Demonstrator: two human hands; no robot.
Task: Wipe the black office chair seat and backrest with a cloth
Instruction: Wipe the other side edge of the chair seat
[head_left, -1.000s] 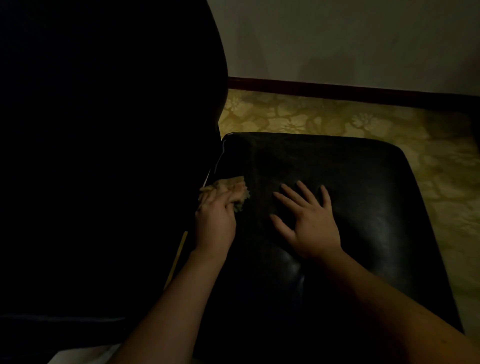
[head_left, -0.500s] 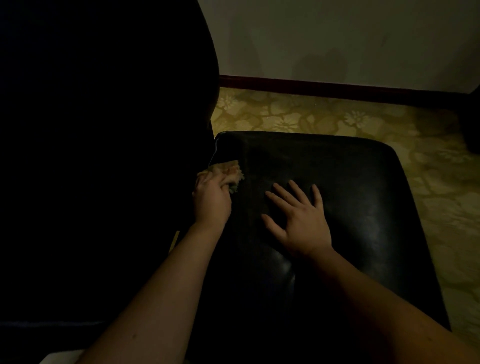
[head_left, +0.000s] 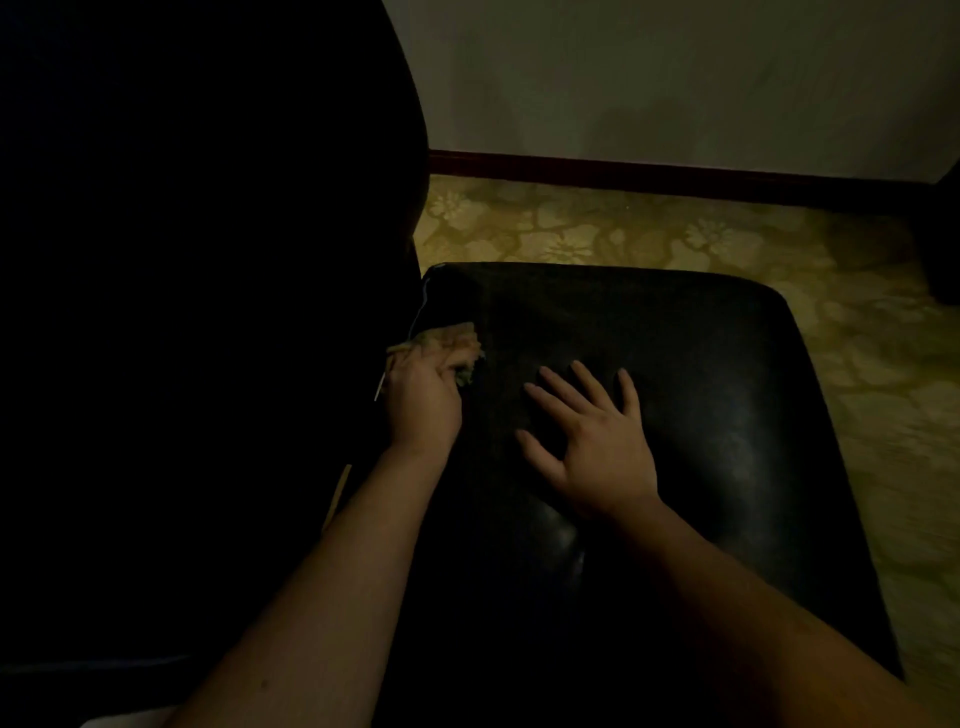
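Bunching the soft, floppy cloth (head_left: 451, 347) in the left hand (head_left: 421, 402) at the seat's (head_left: 701, 364) back-left corner; right hand (head_left: 592, 441) flat, fingers spread on the seat. Grab it wadded so it doesn't slip.

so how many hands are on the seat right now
2. The left hand grips the cloth at the edge of the seat beside the backrest; the right hand lies flat, fingers spread, near the seat's middle.
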